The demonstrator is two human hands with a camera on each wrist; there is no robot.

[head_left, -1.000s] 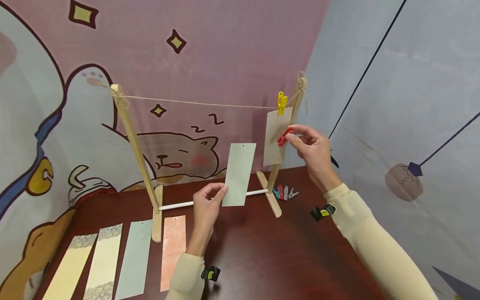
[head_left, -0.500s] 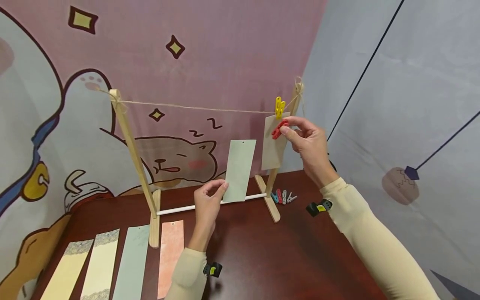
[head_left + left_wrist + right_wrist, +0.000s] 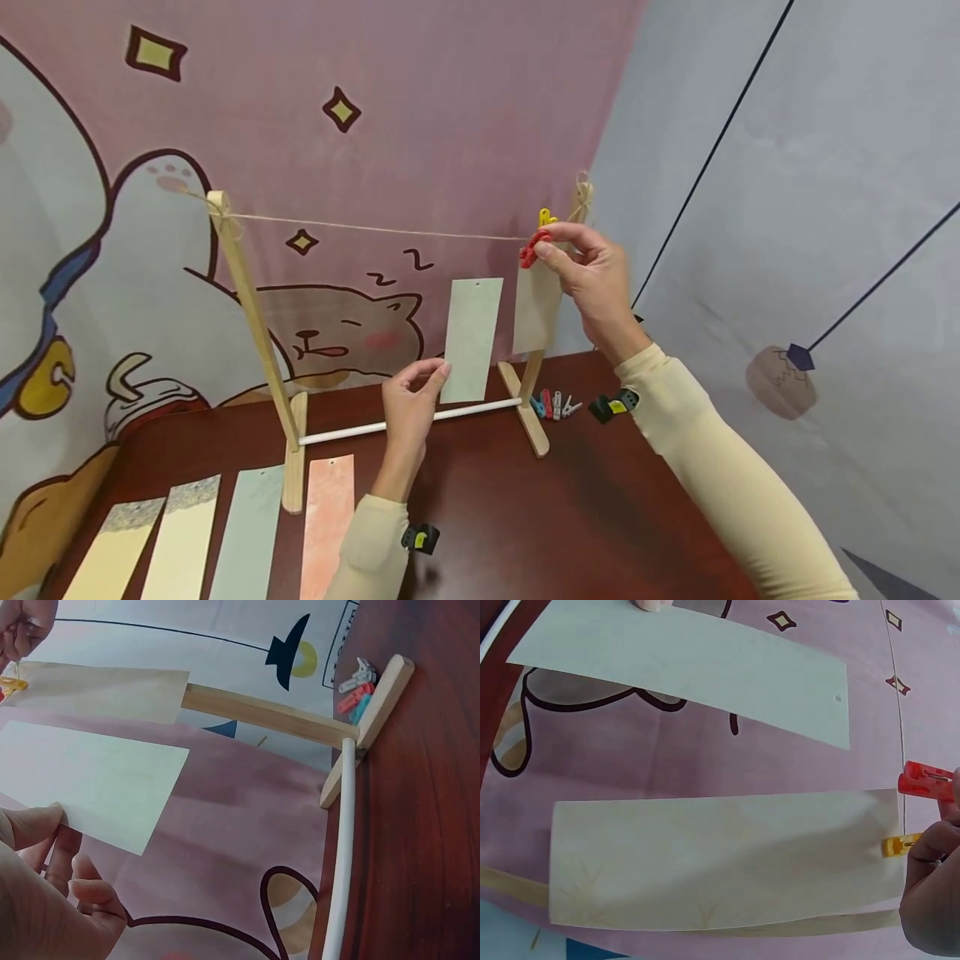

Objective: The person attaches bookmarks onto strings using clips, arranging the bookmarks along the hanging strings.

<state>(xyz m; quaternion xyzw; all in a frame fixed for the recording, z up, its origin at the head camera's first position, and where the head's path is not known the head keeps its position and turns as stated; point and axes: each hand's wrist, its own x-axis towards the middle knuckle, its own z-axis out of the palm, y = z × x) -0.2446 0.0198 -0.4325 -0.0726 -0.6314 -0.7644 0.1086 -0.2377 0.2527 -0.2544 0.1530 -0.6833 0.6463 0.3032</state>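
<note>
My left hand (image 3: 410, 408) pinches a pale green paper strip (image 3: 472, 337) by its lower left edge, between thumb and fingers. The strip stands upright with a small hole at its top, below the string (image 3: 360, 227). In my right hand (image 3: 596, 279) a red clothespin (image 3: 534, 249) is pinched between thumb and index finger, close to the string. Just behind that hand, a yellow clothespin (image 3: 546, 217) clips a cream paper strip (image 3: 536, 312) to the string. In the right wrist view the red clothespin (image 3: 926, 781) overlaps the string near the cream strip's upper corner.
A wooden stand with a left post (image 3: 255, 317), right post (image 3: 534, 375) and white crossbar (image 3: 337, 433) holds the string. Several clothespins (image 3: 553, 405) lie by its right foot. On the table, front left, lie a coral strip (image 3: 327, 525), a grey-green strip (image 3: 250, 533) and two cream-yellow strips (image 3: 180, 542).
My right hand has moved left and up toward the string with the red clothespin, now partly covering the yellow one. My left hand has raised the green strip slightly relative to the stand.
</note>
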